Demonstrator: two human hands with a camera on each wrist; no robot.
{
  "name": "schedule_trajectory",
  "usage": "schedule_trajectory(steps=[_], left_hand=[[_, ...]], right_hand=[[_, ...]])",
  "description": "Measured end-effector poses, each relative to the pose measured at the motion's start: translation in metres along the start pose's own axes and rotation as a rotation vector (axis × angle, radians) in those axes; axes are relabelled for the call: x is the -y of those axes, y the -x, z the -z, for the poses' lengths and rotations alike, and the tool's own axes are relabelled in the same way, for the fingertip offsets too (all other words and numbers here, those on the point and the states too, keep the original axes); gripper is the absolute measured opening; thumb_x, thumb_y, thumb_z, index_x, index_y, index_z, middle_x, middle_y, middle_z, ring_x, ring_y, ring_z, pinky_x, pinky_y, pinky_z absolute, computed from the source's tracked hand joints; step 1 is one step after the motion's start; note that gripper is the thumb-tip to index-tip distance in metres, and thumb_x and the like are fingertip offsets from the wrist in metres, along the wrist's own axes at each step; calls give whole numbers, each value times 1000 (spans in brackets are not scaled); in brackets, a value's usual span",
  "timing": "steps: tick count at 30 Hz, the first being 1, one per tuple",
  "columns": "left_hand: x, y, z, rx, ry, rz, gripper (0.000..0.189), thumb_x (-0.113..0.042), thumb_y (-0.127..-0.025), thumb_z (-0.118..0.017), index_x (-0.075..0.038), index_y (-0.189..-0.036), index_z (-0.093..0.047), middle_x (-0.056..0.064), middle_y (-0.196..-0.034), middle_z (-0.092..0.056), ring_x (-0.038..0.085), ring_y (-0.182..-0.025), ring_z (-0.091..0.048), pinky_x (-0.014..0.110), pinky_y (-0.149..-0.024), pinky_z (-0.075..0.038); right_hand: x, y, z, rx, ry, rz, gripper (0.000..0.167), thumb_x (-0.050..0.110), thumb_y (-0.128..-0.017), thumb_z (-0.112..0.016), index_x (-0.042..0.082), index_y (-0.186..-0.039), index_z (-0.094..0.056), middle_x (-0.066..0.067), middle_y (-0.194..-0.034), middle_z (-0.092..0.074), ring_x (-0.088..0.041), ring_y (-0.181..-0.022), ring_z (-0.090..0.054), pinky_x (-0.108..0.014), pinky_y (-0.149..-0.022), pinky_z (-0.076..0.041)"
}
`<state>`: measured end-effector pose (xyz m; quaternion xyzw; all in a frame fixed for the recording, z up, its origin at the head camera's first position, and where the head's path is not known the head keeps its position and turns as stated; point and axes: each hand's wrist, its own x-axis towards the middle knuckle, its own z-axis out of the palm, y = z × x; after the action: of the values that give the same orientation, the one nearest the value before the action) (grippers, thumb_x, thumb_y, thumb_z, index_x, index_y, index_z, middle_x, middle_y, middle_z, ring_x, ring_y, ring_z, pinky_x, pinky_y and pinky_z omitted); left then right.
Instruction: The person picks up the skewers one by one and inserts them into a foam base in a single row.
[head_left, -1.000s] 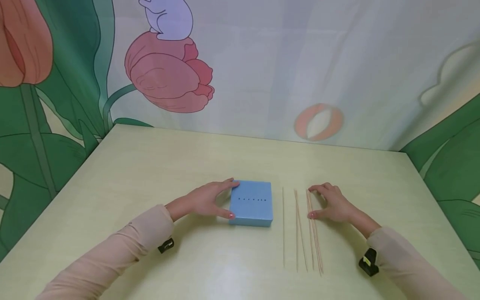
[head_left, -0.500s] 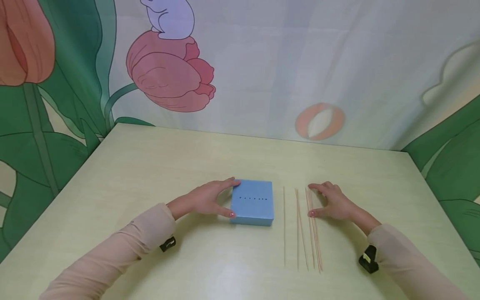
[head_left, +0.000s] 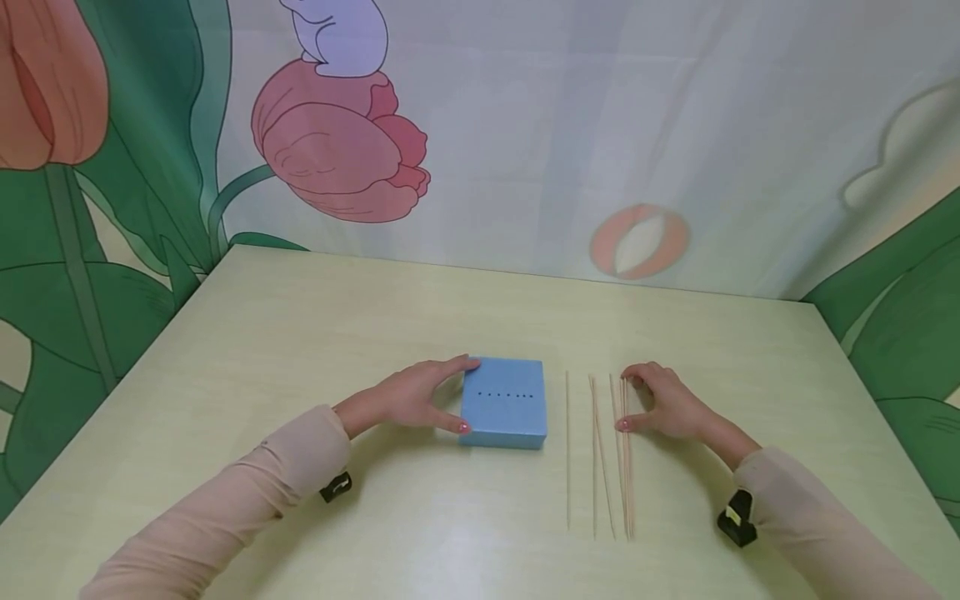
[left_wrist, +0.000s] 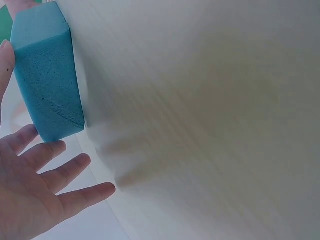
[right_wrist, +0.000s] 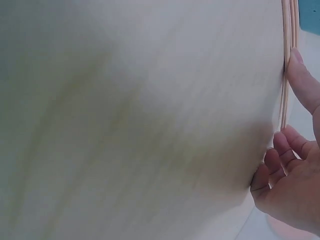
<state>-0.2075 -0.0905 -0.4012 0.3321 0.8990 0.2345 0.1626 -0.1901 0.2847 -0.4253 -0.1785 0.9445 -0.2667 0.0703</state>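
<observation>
My left hand (head_left: 405,396) holds the left side of a flat blue foam block (head_left: 502,417), index finger at its far corner and thumb at the near one. In the left wrist view the block (left_wrist: 50,87) stands between thumb and fingers, the other fingers spread. A row of small dark holes (head_left: 506,395) crosses its top. My right hand (head_left: 667,404) has its thumb and curled fingers on several thin wooden sticks (head_left: 628,492), lying close together on the table. The right wrist view shows the thumb along these sticks (right_wrist: 286,25) and fingers at their ends.
Between the block and the right hand lie a single stick (head_left: 567,467) and two more sticks (head_left: 596,467) touching near their far ends. The pale wooden table (head_left: 360,308) ends at a printed curtain (head_left: 510,150).
The right fingers have curled further at the far ends of the sticks. Those sticks' near ends have swung left and drawn closer together. The left hand and block stay in place.
</observation>
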Motion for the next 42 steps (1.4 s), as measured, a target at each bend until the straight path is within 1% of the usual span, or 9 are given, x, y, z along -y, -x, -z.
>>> schedule_trajectory(steps=[5,8,12,14,18,21,24,31,42], left_hand=[[0,-1,1,6,14,10,90,-48,-72,-73,-16,-143,-28,10,-142,-36,29,-128,-35,44,-101,-30],[0,-1,1,7,28,6,90,-47,-72,-73,-15,-143,-28,10,-142,-37,28,-128,-35,44,-101,-31],[-1,-2,1,12,45,-4,89,-45,-72,-74,-14,-143,-28,11,-141,-37,29,-128,-35,44,-101,-31],[-1,-3,1,15,46,-6,90,-45,-72,-74,-14,-142,-28,11,-141,-37,29,-128,-34,44,-101,-30],[-1,-5,1,17,50,0,90,-45,-72,-74,-14,-142,-27,11,-142,-36,29,-129,-33,44,-101,-30],[-1,-6,1,11,57,2,93,-44,-71,-75,-13,-142,-25,11,-142,-36,29,-129,-33,44,-101,-30],[0,-7,1,9,59,9,96,-44,-70,-76,-10,-143,-23,11,-142,-35,29,-129,-33,43,-102,-30],[-2,-5,2,14,61,34,97,-44,-70,-76,-10,-143,-23,12,-142,-35,29,-129,-33,43,-102,-29],[0,-2,1,17,86,30,97,-42,-70,-77,-8,-143,-22,13,-142,-35,29,-130,-32,44,-103,-28]], right_hand=[[1,1,1,-10,-32,-22,72,28,-69,-80,-9,-120,-43,-17,-104,-47,-31,-95,-43,-46,-83,-36],[2,4,2,-27,-83,-35,75,25,-69,-80,-9,-123,-40,-14,-100,-49,-27,-89,-45,-41,-79,-39],[4,8,4,-51,-212,-35,75,19,-72,-77,-8,-128,-34,-8,-88,-57,-18,-78,-52,-29,-71,-43],[6,10,6,-59,-299,-41,74,13,-75,-75,-7,-131,-30,-8,-83,-60,-15,-71,-56,-25,-65,-45],[9,12,8,-81,-470,-71,71,0,-80,-68,-6,-135,-24,-15,-81,-62,-14,-66,-60,-26,-61,-48],[12,13,9,-106,-566,-80,70,-4,-81,-64,-5,-137,-21,-18,-83,-62,-15,-65,-61,-30,-60,-51],[14,14,10,-140,-620,-66,69,-4,-82,-62,-3,-138,-22,-15,-81,-63,-16,-64,-62,-31,-61,-52],[27,10,18,-246,-679,7,67,-3,-84,-62,1,-139,-25,2,-77,-64,-17,-63,-63,-28,-60,-52],[56,2,34,-360,-764,129,65,-7,-82,-62,7,-139,-32,2,-77,-65,-12,-65,-63,-24,-59,-51]])
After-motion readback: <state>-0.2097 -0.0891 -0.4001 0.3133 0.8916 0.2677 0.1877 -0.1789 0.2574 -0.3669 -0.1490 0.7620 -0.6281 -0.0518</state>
